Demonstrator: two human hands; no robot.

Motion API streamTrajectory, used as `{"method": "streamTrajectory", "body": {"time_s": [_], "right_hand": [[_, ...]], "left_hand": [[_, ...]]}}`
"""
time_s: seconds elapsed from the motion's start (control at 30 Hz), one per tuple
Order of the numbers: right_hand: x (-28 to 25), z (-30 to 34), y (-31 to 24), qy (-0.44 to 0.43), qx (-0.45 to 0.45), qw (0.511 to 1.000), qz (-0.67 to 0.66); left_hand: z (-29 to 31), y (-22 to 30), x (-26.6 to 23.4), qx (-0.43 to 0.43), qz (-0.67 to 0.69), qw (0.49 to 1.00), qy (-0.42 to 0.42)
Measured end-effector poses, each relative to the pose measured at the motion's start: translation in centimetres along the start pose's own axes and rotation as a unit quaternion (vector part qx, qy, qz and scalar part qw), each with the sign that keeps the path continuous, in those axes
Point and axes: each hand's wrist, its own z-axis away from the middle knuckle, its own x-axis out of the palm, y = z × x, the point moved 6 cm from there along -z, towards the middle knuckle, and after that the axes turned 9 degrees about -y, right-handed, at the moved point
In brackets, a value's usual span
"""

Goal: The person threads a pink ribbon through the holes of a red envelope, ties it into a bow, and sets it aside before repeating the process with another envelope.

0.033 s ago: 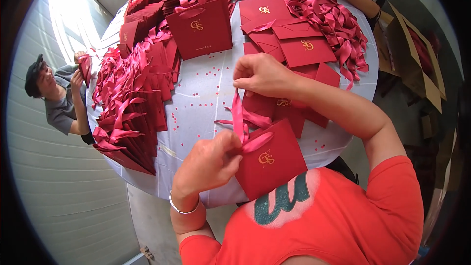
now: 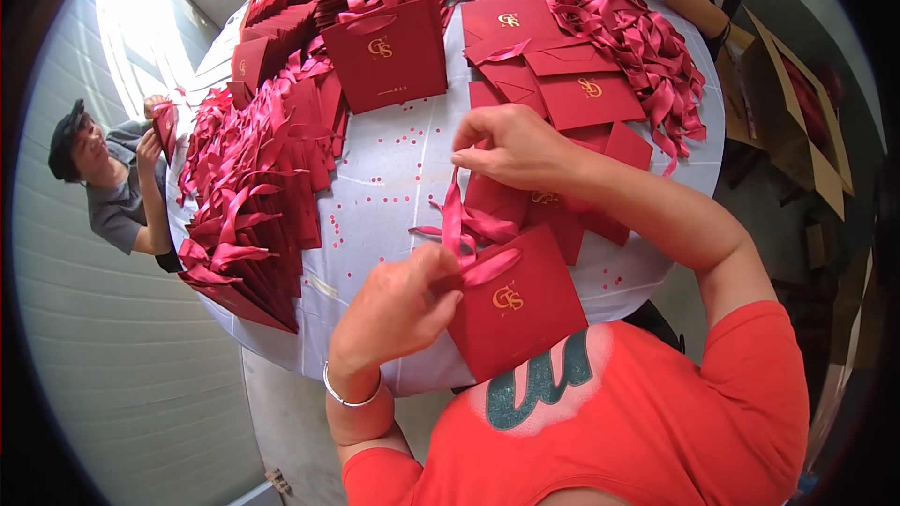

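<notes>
A red paper gift bag (image 2: 520,309) with a gold emblem lies tilted at the table's near edge, against my shirt. My left hand (image 2: 394,305) is closed at its upper left edge, where the ribbon comes out; its fingertips are partly hidden. My right hand (image 2: 511,145), raised above, pinches the upper end of a pink ribbon (image 2: 452,211), which runs down taut to the bag. Another pink ribbon loop (image 2: 492,267) droops over the bag's front. Behind it lie flat red bags (image 2: 553,215) and loose ribbon ends.
A standing red bag (image 2: 389,56) is farther back. Ribboned bags (image 2: 253,187) crowd the left; flat bags (image 2: 591,94) and a ribbon heap (image 2: 637,56) fill the right. Red dots litter the white tablecloth (image 2: 375,164). Co-workers sit left (image 2: 122,178) and far right; a cardboard box (image 2: 797,112) stands right.
Almost nothing differs: the view has shifted very slightly, and my right hand with the ribbon end sits a touch farther right.
</notes>
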Motion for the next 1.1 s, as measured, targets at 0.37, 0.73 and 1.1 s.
{"method": "streamTrajectory", "body": {"time_s": [0.37,0.73,1.1], "right_hand": [[1.2,9.5,-0.9,-0.192,0.238,0.946,-0.111],[-10.3,-1.4,-10.0,0.148,-0.108,0.978,-0.102],[-6.7,-14.3,2.9,0.127,-0.043,0.989,-0.062]], "left_hand": [[0.1,-4.0,-1.2,-0.163,-0.044,0.98,-0.102],[2.7,-8.5,-7.9,-0.082,0.252,0.892,0.365],[0.3,-9.9,-5.3,-0.183,0.064,0.946,0.259]]}}
